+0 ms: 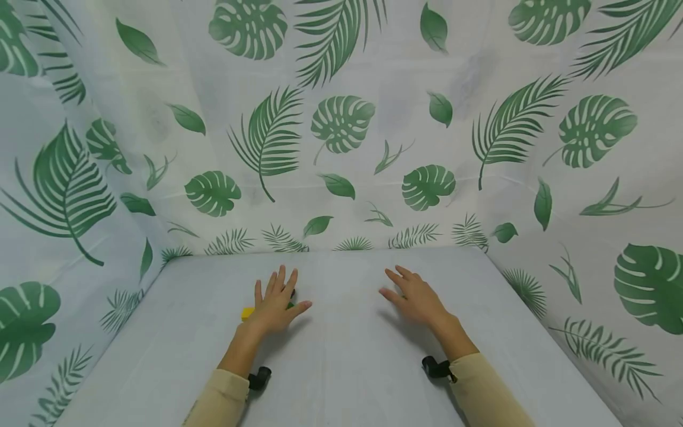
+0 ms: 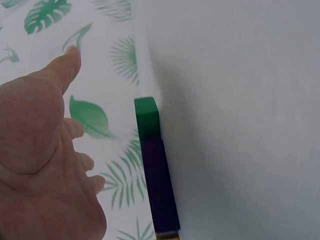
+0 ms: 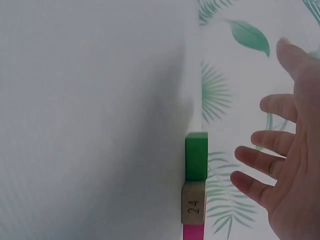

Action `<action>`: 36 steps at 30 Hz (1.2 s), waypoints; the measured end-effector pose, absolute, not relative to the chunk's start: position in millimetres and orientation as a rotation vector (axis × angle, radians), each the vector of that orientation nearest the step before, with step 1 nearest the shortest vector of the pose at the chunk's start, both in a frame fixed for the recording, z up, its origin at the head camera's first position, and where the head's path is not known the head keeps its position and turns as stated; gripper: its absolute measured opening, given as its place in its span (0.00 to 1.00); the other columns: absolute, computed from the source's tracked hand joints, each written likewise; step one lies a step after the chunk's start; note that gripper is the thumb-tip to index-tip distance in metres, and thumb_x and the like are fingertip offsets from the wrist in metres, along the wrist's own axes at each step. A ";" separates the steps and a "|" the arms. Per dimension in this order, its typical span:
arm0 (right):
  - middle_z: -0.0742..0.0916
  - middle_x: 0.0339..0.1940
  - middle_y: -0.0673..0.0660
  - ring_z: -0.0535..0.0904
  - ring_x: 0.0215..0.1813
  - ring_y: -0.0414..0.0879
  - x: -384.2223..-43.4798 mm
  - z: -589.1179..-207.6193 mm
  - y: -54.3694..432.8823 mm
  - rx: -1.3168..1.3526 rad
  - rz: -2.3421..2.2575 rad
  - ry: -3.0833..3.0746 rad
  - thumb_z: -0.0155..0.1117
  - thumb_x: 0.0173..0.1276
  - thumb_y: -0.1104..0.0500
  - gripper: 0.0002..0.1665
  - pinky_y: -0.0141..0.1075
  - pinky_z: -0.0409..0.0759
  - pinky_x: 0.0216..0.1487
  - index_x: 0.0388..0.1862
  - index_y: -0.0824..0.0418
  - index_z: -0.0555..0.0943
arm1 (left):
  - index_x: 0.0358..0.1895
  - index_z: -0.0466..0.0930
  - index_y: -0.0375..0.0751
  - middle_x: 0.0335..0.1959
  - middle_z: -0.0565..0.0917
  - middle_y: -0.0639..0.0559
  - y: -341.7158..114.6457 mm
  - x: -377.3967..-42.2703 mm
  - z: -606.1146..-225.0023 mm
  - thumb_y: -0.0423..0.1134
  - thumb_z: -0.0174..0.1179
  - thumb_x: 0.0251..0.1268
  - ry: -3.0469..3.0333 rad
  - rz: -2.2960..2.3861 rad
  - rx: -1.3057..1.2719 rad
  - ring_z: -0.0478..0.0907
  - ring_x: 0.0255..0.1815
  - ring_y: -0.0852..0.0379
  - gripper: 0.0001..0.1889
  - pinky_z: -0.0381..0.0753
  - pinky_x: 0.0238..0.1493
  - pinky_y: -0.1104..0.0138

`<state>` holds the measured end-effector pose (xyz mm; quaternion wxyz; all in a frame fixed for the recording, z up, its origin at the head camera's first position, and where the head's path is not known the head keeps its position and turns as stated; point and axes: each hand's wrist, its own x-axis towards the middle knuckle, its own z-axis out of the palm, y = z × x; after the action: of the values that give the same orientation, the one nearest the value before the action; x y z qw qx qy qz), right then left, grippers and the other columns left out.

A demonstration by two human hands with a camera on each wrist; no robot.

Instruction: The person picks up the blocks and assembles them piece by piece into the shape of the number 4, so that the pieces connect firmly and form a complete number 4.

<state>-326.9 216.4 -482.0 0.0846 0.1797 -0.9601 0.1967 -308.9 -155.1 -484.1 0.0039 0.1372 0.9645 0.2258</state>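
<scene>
My left hand (image 1: 274,308) is held above the table with its fingers spread and straight, gripping nothing. It partly hides a group of blocks; a yellow block (image 1: 248,313) and a bit of a green block (image 1: 290,305) peek out around it. In the left wrist view, a green block (image 2: 148,120) and a dark purple one (image 2: 160,185) stand in a line, with an orange edge below. My right hand (image 1: 416,298) hovers over the table, fingers extended. The right wrist view has a green block (image 3: 196,156), a wooden block marked 24 (image 3: 193,202) and a pink block (image 3: 193,232) in line.
A white-covered table (image 1: 347,356) spreads under both hands. White curtains with green leaf prints (image 1: 373,136) enclose it at the back and sides. Each wrist carries a small black camera (image 1: 259,378).
</scene>
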 end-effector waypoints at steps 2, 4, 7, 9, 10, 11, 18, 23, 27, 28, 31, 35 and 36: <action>0.70 0.80 0.68 0.64 0.79 0.73 -329.0 -481.9 220.5 0.505 0.641 -2.873 0.49 0.79 0.30 0.44 0.68 0.62 0.75 0.81 0.57 0.68 | 0.86 0.40 0.48 0.87 0.35 0.39 -160.2 -310.2 -483.0 0.65 0.54 0.76 3.015 0.724 0.411 0.31 0.87 0.37 0.48 0.21 0.78 0.34; 0.71 0.79 0.68 0.65 0.78 0.71 -330.0 -481.3 224.1 0.487 0.695 -2.871 0.48 0.80 0.31 0.43 0.68 0.63 0.74 0.80 0.58 0.68 | 0.86 0.42 0.48 0.87 0.40 0.37 -164.5 -311.5 -482.7 0.65 0.54 0.76 3.016 0.738 0.396 0.36 0.87 0.36 0.48 0.23 0.78 0.34; 0.73 0.77 0.68 0.70 0.75 0.68 -330.9 -481.3 228.9 0.458 0.754 -2.873 0.50 0.81 0.33 0.41 0.68 0.67 0.71 0.80 0.58 0.68 | 0.85 0.51 0.47 0.82 0.54 0.35 -169.6 -311.8 -481.8 0.63 0.57 0.75 3.022 0.770 0.382 0.49 0.83 0.34 0.44 0.31 0.78 0.33; 0.74 0.76 0.68 0.75 0.70 0.66 -331.1 -481.1 232.0 0.450 0.781 -2.872 0.53 0.81 0.36 0.39 0.66 0.71 0.69 0.79 0.59 0.69 | 0.83 0.59 0.47 0.74 0.63 0.35 -172.3 -311.5 -481.1 0.61 0.59 0.74 3.031 0.777 0.374 0.57 0.74 0.35 0.41 0.40 0.77 0.34; 0.75 0.75 0.68 0.77 0.68 0.65 -331.1 -481.2 233.3 0.445 0.789 -2.872 0.54 0.80 0.37 0.39 0.65 0.73 0.68 0.78 0.59 0.70 | 0.81 0.62 0.48 0.69 0.65 0.37 -173.4 -311.1 -480.5 0.61 0.59 0.74 3.034 0.770 0.369 0.59 0.70 0.37 0.39 0.44 0.76 0.34; 0.76 0.74 0.68 0.79 0.66 0.64 -331.1 -481.2 234.5 0.442 0.791 -2.870 0.56 0.80 0.38 0.37 0.64 0.74 0.66 0.77 0.59 0.72 | 0.80 0.65 0.48 0.66 0.66 0.38 -174.4 -310.8 -480.1 0.61 0.60 0.74 3.037 0.768 0.369 0.60 0.66 0.39 0.38 0.48 0.73 0.35; 0.85 0.61 0.64 0.85 0.53 0.57 -334.0 -481.4 241.6 0.468 0.766 -2.854 0.63 0.78 0.47 0.29 0.58 0.81 0.57 0.69 0.61 0.80 | 0.71 0.77 0.50 0.59 0.76 0.42 -180.0 -313.9 -482.3 0.57 0.66 0.70 3.033 0.775 0.416 0.69 0.62 0.41 0.30 0.61 0.65 0.39; 0.88 0.54 0.63 0.85 0.48 0.54 -336.9 -480.8 245.0 0.451 0.740 -2.889 0.68 0.74 0.52 0.24 0.52 0.83 0.49 0.63 0.62 0.85 | 0.67 0.80 0.49 0.61 0.80 0.43 -183.6 -316.1 -484.5 0.54 0.70 0.67 3.028 0.749 0.464 0.73 0.63 0.40 0.28 0.66 0.60 0.41; 0.89 0.48 0.60 0.80 0.37 0.46 -338.1 -479.9 246.9 0.428 0.736 -2.939 0.71 0.70 0.57 0.22 0.41 0.79 0.37 0.61 0.62 0.86 | 0.63 0.84 0.48 0.55 0.81 0.44 -185.8 -315.6 -482.7 0.54 0.72 0.64 3.027 0.728 0.455 0.76 0.57 0.43 0.26 0.68 0.55 0.44; 0.89 0.47 0.60 0.78 0.35 0.45 -337.9 -479.7 247.2 0.430 0.736 -2.951 0.72 0.69 0.58 0.22 0.40 0.78 0.35 0.61 0.63 0.86 | 0.62 0.84 0.47 0.54 0.82 0.44 -186.0 -315.3 -482.0 0.54 0.72 0.64 3.021 0.728 0.446 0.76 0.55 0.44 0.26 0.68 0.54 0.45; 0.89 0.45 0.58 0.77 0.34 0.43 -337.0 -479.7 247.8 0.439 0.744 -2.977 0.74 0.67 0.60 0.23 0.38 0.76 0.34 0.60 0.63 0.86 | 0.58 0.86 0.46 0.49 0.83 0.45 -187.0 -314.6 -481.3 0.52 0.73 0.63 3.011 0.729 0.438 0.77 0.51 0.47 0.24 0.68 0.53 0.46; 0.89 0.44 0.57 0.79 0.37 0.44 -335.8 -480.2 247.9 0.444 0.758 -2.990 0.75 0.66 0.60 0.22 0.38 0.78 0.36 0.58 0.65 0.86 | 0.58 0.86 0.45 0.46 0.82 0.47 -187.6 -313.0 -479.9 0.47 0.74 0.63 2.996 0.740 0.430 0.75 0.47 0.51 0.21 0.66 0.52 0.47; 0.90 0.45 0.57 0.80 0.38 0.44 -335.5 -480.3 247.9 0.444 0.769 -2.990 0.75 0.66 0.61 0.22 0.38 0.79 0.37 0.58 0.65 0.86 | 0.58 0.86 0.45 0.45 0.82 0.47 -187.7 -312.7 -479.4 0.46 0.74 0.63 2.995 0.743 0.431 0.75 0.45 0.52 0.21 0.66 0.52 0.48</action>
<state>-335.5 247.9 -480.3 0.0115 0.1423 -0.9585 0.2467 -312.7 -187.7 -479.4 0.0129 0.1385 0.9611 0.2385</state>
